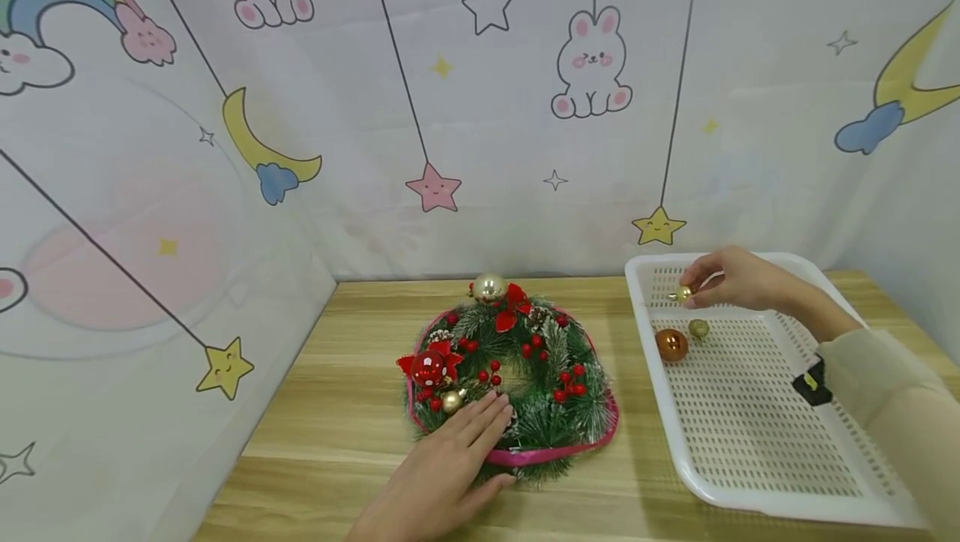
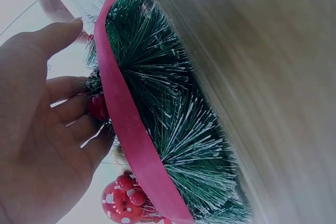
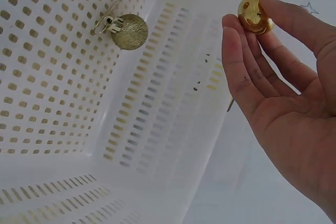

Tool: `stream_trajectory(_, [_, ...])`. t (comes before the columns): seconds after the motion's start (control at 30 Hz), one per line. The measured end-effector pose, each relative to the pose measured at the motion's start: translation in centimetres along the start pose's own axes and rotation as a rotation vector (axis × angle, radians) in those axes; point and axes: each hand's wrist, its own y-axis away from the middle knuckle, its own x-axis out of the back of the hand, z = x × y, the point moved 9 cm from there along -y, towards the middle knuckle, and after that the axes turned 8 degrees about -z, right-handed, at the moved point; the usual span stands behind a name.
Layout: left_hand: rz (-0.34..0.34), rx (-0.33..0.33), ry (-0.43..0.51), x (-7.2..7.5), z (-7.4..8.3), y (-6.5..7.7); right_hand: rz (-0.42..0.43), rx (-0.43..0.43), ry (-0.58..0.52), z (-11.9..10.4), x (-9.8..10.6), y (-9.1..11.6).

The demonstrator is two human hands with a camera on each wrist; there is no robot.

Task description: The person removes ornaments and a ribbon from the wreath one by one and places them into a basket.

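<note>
My left hand (image 1: 450, 463) rests with straight fingers on the near left part of a green Christmas wreath (image 1: 551, 421). A pink ribbon (image 2: 126, 116) runs round the wreath's outer side, close by the palm. Near the fingertips sits a small gold ball (image 1: 452, 401), with a red white-dotted ball (image 1: 428, 368) beyond it. Over the far left part of the white basket, my right hand (image 1: 738, 279) pinches a small shiny gold Christmas bauble (image 3: 254, 15) between thumb and fingers. Its cap and hanging loop point away from the palm.
In the white basket (image 1: 810, 507) lie a copper-orange bauble (image 1: 671, 345) and a glittery gold bauble (image 3: 130, 34) with a string. The wreath also carries a large pale gold ball (image 1: 490, 288) and red berries (image 1: 534, 347). A printed cloth (image 1: 510, 133) hangs behind the wooden table (image 1: 337, 409).
</note>
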Motion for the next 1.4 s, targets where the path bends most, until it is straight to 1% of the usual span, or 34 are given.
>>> stream_trajectory(0.17, [-0.014,0.009,0.013,0.0,-0.1,0.0,-0.003,-0.028,0.019,1.3,-0.2,-0.4])
stream_trajectory(0.43, [0.005,-0.003,-0.011,0.1,0.0,0.1,-0.01,-0.036,0.044,3.0,-0.8,-0.9])
stream_trajectory(0.7, [-0.012,0.001,-0.003,-0.1,-0.1,0.0,-0.011,-0.048,0.064,4.4,-1.1,-1.0])
stream_trajectory(0.87, [0.0,-0.001,-0.012,-0.1,0.0,0.0,-0.014,-0.077,0.068,5.5,-1.1,-0.9])
stream_trajectory(1.07, [0.029,-0.011,-0.03,0.2,0.1,0.1,-0.05,-0.136,0.057,7.2,-1.5,-0.9])
stream_trajectory(1.2, [0.031,-0.011,-0.029,0.2,0.1,0.1,-0.06,-0.138,0.054,7.4,-1.7,-0.8])
stream_trajectory(1.4, [-0.009,0.003,-0.001,0.0,0.0,0.1,-0.082,-0.145,0.038,7.7,-2.0,-0.7])
